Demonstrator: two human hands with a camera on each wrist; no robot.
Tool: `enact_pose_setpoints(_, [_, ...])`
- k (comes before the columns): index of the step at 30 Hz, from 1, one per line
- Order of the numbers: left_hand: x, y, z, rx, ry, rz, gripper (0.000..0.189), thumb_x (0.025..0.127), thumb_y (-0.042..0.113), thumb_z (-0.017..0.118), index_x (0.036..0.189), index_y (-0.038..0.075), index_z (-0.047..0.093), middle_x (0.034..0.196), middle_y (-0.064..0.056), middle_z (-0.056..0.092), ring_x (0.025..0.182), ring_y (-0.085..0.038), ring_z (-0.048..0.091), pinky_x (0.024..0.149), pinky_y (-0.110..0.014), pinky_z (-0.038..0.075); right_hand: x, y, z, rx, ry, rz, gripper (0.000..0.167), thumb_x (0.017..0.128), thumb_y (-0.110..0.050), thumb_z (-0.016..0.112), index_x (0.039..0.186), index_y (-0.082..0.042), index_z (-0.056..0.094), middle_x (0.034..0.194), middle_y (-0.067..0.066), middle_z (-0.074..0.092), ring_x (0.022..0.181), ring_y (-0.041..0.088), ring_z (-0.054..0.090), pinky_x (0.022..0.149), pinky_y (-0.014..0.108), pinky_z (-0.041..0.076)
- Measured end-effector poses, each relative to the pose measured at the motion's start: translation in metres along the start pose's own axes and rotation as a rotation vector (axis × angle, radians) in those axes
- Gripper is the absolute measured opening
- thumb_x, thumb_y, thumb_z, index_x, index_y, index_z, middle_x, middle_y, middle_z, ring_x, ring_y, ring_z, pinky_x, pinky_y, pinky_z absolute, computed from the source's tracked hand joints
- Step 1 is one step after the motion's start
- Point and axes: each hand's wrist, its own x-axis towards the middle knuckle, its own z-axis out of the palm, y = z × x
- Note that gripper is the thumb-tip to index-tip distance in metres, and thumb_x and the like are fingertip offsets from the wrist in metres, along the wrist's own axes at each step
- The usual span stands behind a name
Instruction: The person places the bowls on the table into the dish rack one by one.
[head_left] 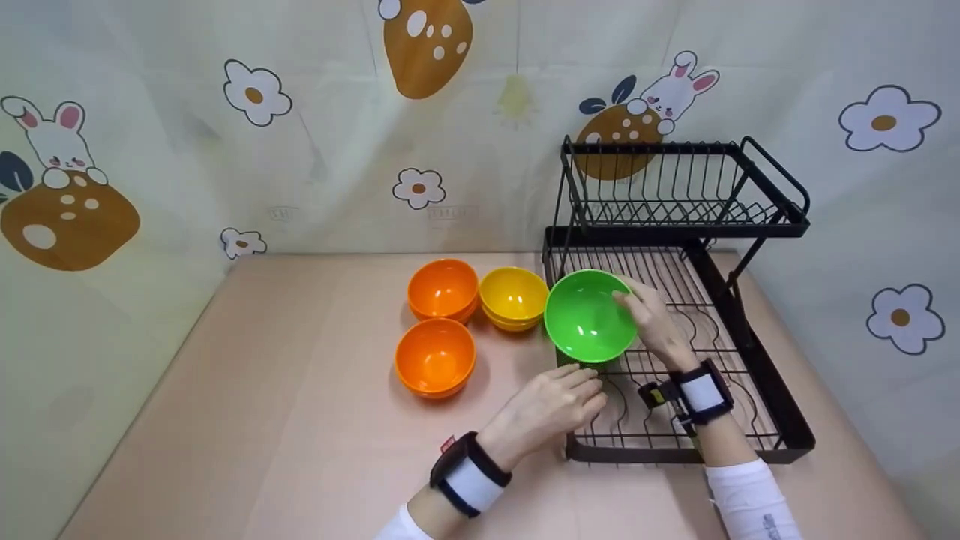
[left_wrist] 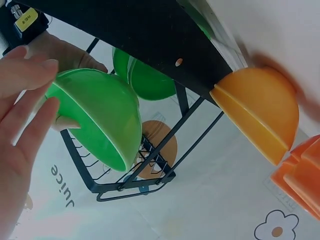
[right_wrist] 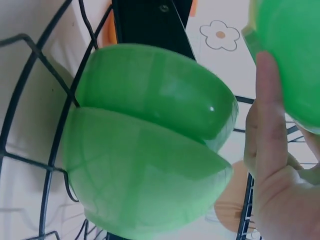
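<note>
A green bowl [head_left: 589,319] is held by my right hand [head_left: 656,326] at its right rim, over the left side of the black dish rack [head_left: 690,455]. In the left wrist view this bowl [left_wrist: 112,112] is tilted. My left hand [head_left: 551,409] is just below the bowl's near side, its fingers extended; whether they touch it I cannot tell. Beneath, in the right wrist view, two more green bowls [right_wrist: 145,170] lean together on the rack wires. The held bowl mostly hides them from the head view.
Yellow bowls [head_left: 514,296] are nested left of the rack. Two stacks of orange bowls [head_left: 435,356] stand farther left, one behind the other. An upper wire tier [head_left: 682,231] overhangs the rack's back half. A patterned curtain [head_left: 330,165] closes off the back.
</note>
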Motion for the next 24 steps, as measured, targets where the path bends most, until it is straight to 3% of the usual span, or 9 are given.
enact_pose_setpoints(7, [-0.003, 0.006, 0.007, -0.051, -0.147, -0.052, 0.018, 0.081, 0.015, 0.067, 0.093, 0.029, 0.067, 0.096, 0.018, 0.07, 0.091, 0.002, 0.063, 0.078, -0.01, 0.05, 0.0, 0.001, -0.003, -0.051, 0.071, 0.001, 0.042, 0.093, -0.011, 0.038, 0.131, 0.003, 0.051, 0.125, 0.025, 0.059, 0.104, 0.035, 0.061, 0.085, 0.041, 0.054])
enact_pose_setpoints(13, [-0.006, 0.011, 0.012, -0.094, -0.294, -0.089, 0.012, 0.079, 0.026, 0.071, 0.09, 0.032, 0.068, 0.085, 0.019, 0.068, 0.075, 0.0, 0.058, 0.058, -0.011, 0.047, -0.001, 0.0, -0.003, -0.111, 0.099, -0.003, 0.041, 0.094, -0.01, 0.038, 0.13, 0.004, 0.051, 0.125, 0.028, 0.059, 0.104, 0.041, 0.061, 0.086, 0.054, 0.053])
enact_pose_setpoints(16, [-0.006, 0.013, 0.013, -0.059, -0.326, -0.077, 0.013, 0.078, 0.029, 0.072, 0.09, 0.032, 0.07, 0.086, 0.019, 0.069, 0.078, 0.001, 0.061, 0.078, -0.015, 0.053, -0.001, 0.0, -0.004, -0.128, 0.105, 0.006, 0.041, 0.094, -0.01, 0.037, 0.131, 0.005, 0.05, 0.126, 0.029, 0.057, 0.106, 0.044, 0.06, 0.087, 0.057, 0.052])
enact_pose_setpoints(20, [-0.006, 0.015, 0.016, -0.008, -0.308, -0.049, 0.014, 0.078, 0.024, 0.072, 0.089, 0.032, 0.071, 0.087, 0.019, 0.07, 0.086, 0.002, 0.064, 0.109, -0.024, 0.039, -0.002, 0.0, -0.006, -0.147, 0.132, 0.01, 0.041, 0.095, -0.01, 0.038, 0.131, 0.005, 0.05, 0.126, 0.03, 0.056, 0.107, 0.045, 0.06, 0.085, 0.056, 0.053])
enact_pose_setpoints(24, [-0.007, 0.015, 0.019, 0.007, -0.293, -0.032, 0.011, 0.08, 0.022, 0.07, 0.085, 0.032, 0.072, 0.08, 0.019, 0.069, 0.079, 0.001, 0.062, 0.102, -0.019, 0.044, -0.003, 0.002, -0.009, -0.163, 0.17, 0.021, 0.041, 0.095, -0.01, 0.039, 0.131, 0.005, 0.05, 0.124, 0.03, 0.058, 0.103, 0.045, 0.062, 0.081, 0.053, 0.055])
